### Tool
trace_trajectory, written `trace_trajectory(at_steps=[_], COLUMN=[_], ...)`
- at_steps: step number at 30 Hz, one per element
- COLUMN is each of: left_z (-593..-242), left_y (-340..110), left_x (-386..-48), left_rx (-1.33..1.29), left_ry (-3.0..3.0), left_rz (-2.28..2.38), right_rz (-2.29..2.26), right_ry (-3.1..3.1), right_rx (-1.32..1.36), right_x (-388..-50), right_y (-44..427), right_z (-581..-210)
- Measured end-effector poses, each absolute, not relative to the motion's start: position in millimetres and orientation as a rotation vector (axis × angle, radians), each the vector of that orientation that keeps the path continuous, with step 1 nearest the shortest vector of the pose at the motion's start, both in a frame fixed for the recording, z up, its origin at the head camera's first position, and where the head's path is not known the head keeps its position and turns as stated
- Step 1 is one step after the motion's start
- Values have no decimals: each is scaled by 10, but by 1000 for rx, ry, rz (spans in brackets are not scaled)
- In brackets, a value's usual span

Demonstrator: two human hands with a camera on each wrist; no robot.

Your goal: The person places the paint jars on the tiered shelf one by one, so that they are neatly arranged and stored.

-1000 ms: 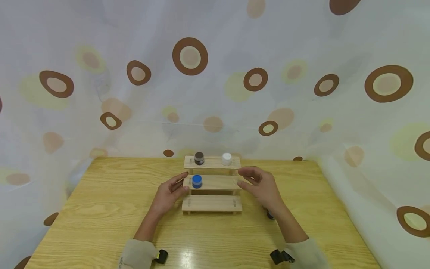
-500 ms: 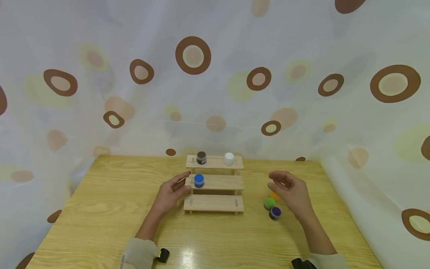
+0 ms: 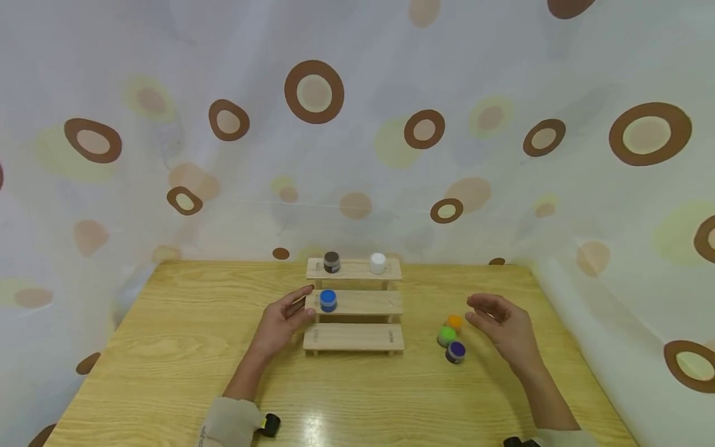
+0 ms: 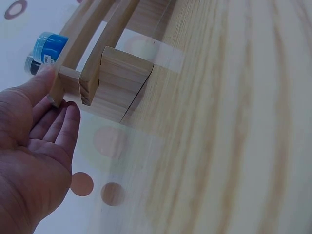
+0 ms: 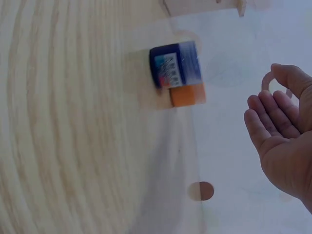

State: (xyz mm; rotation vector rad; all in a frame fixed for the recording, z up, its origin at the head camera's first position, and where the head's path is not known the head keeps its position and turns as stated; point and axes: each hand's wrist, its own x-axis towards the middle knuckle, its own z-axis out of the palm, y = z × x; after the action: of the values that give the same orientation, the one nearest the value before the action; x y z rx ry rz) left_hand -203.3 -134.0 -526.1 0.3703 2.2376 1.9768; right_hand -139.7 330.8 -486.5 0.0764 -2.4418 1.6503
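**Three on the Rack (image 3: 353, 338), Three on the Counter (image 3: 167, 323)**

From my remote station I count six small jars in all, split evenly between one three-shelf wooden rack and the wood-grain surface beside it. Two stand on the top shelf (image 3: 354, 270): a dark jar (image 3: 332, 262) toward the left and a white jar (image 3: 377, 263) toward the right. One, a blue jar (image 3: 328, 301), stands near the left end of the middle shelf (image 3: 368, 302). The other three cluster close together to the right of the rack: an orange jar (image 3: 455, 322) at the back, a green jar (image 3: 447, 336) in the middle and a purple jar (image 3: 455, 352) nearest me.

Two hands are in my view. The left hand (image 3: 281, 324) grasps the left end of the middle shelf, thumb at the front corner, index finger at the rear one, the other fingers loosely bent; how firmly it grips, I cannot tell. The right hand (image 3: 507, 328) is released and half open, a gap between its thumb and curved fingers, just right of the three clustered jars and apart from them. Behind it all hangs one white sheet (image 3: 251, 167), printed with brown rings and pale spots.
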Motion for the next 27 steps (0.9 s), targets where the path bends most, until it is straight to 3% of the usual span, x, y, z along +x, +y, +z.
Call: trace_trajectory(at_steps=[13, 27], left_z=[-5286, -5271], left_y=[-1342, -1348], left_x=[-2024, -2040], left_rx=[390, 385], left_ry=[2222, 2228], left_rz=[1991, 1984], right_rz=[1686, 1760], right_ry=[-2554, -2566], right_rx=[139, 237], right_x=[-1454, -1525], right_y=[3472, 3460], right_z=[-5184, -5274])
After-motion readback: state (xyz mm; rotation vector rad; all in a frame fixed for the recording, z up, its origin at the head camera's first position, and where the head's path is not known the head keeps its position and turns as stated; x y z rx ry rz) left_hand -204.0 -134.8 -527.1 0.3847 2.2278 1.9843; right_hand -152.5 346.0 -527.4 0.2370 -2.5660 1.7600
